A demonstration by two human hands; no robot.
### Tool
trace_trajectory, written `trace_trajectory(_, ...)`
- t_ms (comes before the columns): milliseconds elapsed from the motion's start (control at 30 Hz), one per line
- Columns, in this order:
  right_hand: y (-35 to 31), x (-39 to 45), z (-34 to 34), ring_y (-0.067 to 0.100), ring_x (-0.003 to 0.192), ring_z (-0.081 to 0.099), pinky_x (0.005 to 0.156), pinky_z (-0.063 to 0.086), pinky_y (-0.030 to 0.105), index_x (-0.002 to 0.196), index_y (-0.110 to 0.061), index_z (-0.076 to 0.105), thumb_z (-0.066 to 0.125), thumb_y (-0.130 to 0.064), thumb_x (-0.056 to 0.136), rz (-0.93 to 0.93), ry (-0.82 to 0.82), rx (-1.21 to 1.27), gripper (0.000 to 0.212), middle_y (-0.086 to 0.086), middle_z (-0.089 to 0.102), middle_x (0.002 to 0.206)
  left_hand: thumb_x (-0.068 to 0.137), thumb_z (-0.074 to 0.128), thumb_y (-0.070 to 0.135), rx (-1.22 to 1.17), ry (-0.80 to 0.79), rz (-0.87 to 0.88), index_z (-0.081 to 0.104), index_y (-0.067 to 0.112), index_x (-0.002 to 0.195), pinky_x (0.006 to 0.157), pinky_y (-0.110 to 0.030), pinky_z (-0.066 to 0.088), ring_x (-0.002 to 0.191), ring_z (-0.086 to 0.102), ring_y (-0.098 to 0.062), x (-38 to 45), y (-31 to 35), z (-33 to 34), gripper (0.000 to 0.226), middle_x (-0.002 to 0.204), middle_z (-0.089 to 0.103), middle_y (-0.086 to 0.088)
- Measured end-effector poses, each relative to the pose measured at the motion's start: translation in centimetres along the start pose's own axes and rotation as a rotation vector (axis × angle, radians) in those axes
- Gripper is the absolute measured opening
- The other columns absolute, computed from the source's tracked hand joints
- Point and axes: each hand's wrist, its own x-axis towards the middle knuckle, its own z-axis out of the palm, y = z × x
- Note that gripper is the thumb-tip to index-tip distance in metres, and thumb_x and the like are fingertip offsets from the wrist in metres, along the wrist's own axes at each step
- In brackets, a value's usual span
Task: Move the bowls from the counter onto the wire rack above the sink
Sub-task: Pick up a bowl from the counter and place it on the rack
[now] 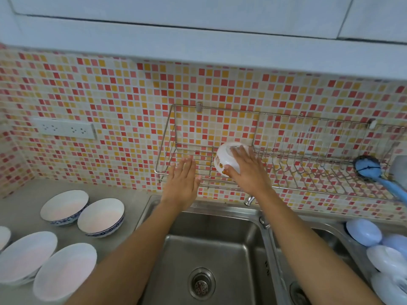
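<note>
A wire rack [189,150] hangs on the mosaic wall above the sink [209,249]. My right hand [247,170] grips a small white bowl with orange marks [223,159], turned upside down on the rack's left section. My left hand [181,182] is flat and open at the rack's front edge, holding nothing. On the counter [26,194] at the left stand two white bowls with blue patterned outsides [65,205] [101,216]. Two wider white bowls [26,256] [65,269] lie nearer to me. Another white piece shows at the far left edge.
A blue dish brush [367,167] lies on the rack's right section with plate slots. A tap [248,200] stands behind the sink. Pale blue and white dishes [363,232] are stacked in the right basin. A wall socket strip [63,128] is at the left.
</note>
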Motion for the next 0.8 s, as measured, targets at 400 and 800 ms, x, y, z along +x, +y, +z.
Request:
trace_trajectory(400, -13.8, -6.6, 4.9, 0.033, 0.124, 0.046, 0.101, 0.043, 0.044, 0.117, 0.000, 0.064, 0.054, -0.024, 0.087, -0.330, 0.460, 0.434, 0.040, 0.020, 0.050, 0.132, 0.099, 0.025, 0.047, -0.225, 0.141, -0.170, 0.003, 0.030, 0.148, 0.116, -0.036, -0.009, 0.141, -0.014, -0.005, -12.2, -10.2, -1.7, 0.057, 0.158, -0.003, 0.009)
trace_trajectory(800, -33.5, -12.4, 20.7, 0.025, 0.131, 0.043, 0.107, 0.033, 0.033, 0.142, -0.014, 0.042, 0.062, -0.032, 0.091, -0.099, -0.411, 0.606, 0.058, 0.010, 0.042, 0.141, 0.098, 0.037, 0.032, -0.321, 0.012, -0.636, 0.017, 0.011, 0.147, 0.115, -0.034, 0.015, 0.145, 0.009, -0.023, -27.5, -27.3, 3.6, 0.057, 0.158, 0.001, -0.008)
